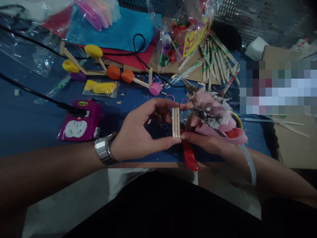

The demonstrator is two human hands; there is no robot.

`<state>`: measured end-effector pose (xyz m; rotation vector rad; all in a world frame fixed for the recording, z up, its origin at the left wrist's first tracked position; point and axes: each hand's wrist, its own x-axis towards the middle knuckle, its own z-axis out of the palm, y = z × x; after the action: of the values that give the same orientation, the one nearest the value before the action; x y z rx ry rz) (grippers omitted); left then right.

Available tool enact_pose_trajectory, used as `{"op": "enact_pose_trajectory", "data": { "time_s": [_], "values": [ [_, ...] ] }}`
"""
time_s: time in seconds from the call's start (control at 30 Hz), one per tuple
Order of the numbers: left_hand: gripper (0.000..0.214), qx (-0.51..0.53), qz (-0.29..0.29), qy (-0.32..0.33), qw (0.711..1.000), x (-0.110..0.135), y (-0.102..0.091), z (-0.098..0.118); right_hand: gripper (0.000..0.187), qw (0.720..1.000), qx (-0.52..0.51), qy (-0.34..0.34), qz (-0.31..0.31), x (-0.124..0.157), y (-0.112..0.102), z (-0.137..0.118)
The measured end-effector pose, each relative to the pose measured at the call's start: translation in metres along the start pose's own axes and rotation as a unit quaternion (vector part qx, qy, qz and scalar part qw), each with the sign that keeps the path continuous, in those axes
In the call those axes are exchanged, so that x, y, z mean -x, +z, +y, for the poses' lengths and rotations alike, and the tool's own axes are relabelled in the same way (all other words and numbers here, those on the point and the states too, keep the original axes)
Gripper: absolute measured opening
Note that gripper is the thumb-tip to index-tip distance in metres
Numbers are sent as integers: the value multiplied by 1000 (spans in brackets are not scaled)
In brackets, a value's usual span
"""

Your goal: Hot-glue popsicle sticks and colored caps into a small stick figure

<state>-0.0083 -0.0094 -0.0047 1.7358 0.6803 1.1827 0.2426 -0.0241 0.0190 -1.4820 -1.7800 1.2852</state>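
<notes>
My left hand, a metal watch on its wrist, pinches a short bundle of wooden stick pieces between thumb and forefinger. The pieces stand side by side, edges toward me. My right hand is wrapped round a pink hot glue gun, whose front is crusted with dried glue and dark smears. A translucent glue stick trails from its back end. The right thumb and a fingertip also touch the right edge of the bundle. A red strip-like part hangs below the right hand.
A purple power adapter with a black cable stands left. Behind are a stick chain with coloured caps, a yellow packet, blue sheets, bagged caps and piled wooden sticks. Cardboard lies right.
</notes>
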Motion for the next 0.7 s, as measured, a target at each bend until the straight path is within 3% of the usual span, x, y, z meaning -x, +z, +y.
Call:
{"op": "enact_pose_trajectory", "data": {
  "time_s": [0.13, 0.27, 0.7],
  "values": [
    [67, -22, 0, -2, 1000, -2, -2, 5, 54, 1000, 2, -8, 23, 0, -1, 1],
    [67, -51, -18, -52, 997, -3, -5, 9, 55, 1000, 5, 11, 25, 0, -1, -3],
    [65, -40, -15, -66, 997, -6, -4, 11, 58, 999, 3, 34, 35, -3, 3, -6]
  ]
}}
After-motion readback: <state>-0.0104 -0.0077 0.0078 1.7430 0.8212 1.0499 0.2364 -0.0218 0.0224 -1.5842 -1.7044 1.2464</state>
